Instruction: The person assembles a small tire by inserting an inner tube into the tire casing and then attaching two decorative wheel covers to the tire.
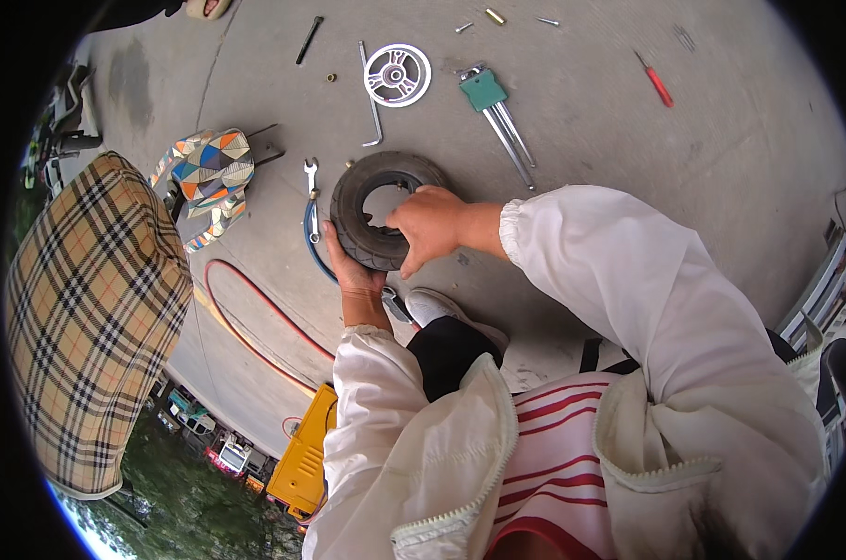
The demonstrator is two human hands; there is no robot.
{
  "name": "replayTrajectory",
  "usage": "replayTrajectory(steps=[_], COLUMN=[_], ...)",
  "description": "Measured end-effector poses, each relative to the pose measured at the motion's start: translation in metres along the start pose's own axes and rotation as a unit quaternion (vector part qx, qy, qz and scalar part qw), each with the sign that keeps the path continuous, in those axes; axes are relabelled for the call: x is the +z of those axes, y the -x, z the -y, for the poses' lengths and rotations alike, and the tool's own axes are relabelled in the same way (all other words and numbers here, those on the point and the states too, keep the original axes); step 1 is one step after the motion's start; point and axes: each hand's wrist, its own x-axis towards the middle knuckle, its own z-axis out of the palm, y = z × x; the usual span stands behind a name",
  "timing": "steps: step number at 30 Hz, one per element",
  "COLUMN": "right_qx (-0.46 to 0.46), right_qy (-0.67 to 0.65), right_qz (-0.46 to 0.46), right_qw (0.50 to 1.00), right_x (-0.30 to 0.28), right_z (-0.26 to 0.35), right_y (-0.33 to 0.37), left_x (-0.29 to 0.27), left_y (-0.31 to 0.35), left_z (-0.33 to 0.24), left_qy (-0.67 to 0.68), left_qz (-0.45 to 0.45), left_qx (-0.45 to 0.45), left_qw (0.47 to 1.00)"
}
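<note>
A small black rubber tyre is held tilted over the concrete in front of me. My left hand grips its lower left side, with the thumb along the outer wall. My right hand lies across the near right side, its fingers curled into the tyre's opening. What the fingertips touch inside is partly hidden. Just left of the tyre, an open-ended wrench lies by a blue hose. Beyond the tyre are a silver wheel rim and a long L-shaped hex key.
Further right lie a hex key set in a green holder and a red-handled screwdriver. A black bolt is at the far left. A red hose, a yellow case and a plaid-covered object are on my left.
</note>
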Motion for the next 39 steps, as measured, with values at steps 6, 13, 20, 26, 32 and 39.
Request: replayTrajectory(steps=[6, 13, 20, 26, 32, 39], right_qx=[-0.073, -0.173, -0.186, -0.197, -0.197, -0.210], right_qy=[0.061, 0.257, 0.370, 0.400, 0.447, 0.469], right_qz=[-0.212, -0.265, -0.229, -0.150, -0.103, -0.116], right_qw=[0.973, 0.913, 0.881, 0.883, 0.866, 0.850], right_x=[0.038, 0.034, 0.044, 0.028, 0.006, -0.004], right_z=[-0.020, -0.040, -0.040, -0.051, -0.075, -0.075], right_y=[0.031, 0.033, 0.004, 0.033, 0.061, 0.073], left_x=[-0.011, -0.011, 0.025, 0.022, 0.041, 0.036], left_y=[-0.003, -0.015, 0.003, -0.008, 0.021, 0.024], left_z=[-0.019, -0.007, -0.002, 0.021, 0.043, 0.027], left_qy=[-0.010, -0.224, -0.385, -0.275, -0.674, -0.744], left_qz=[0.046, -0.070, -0.046, 0.030, 0.005, 0.263], left_qx=[-0.059, 0.151, 0.235, 0.174, 0.412, 0.483], left_qw=[0.997, 0.960, 0.891, 0.945, 0.613, 0.379])
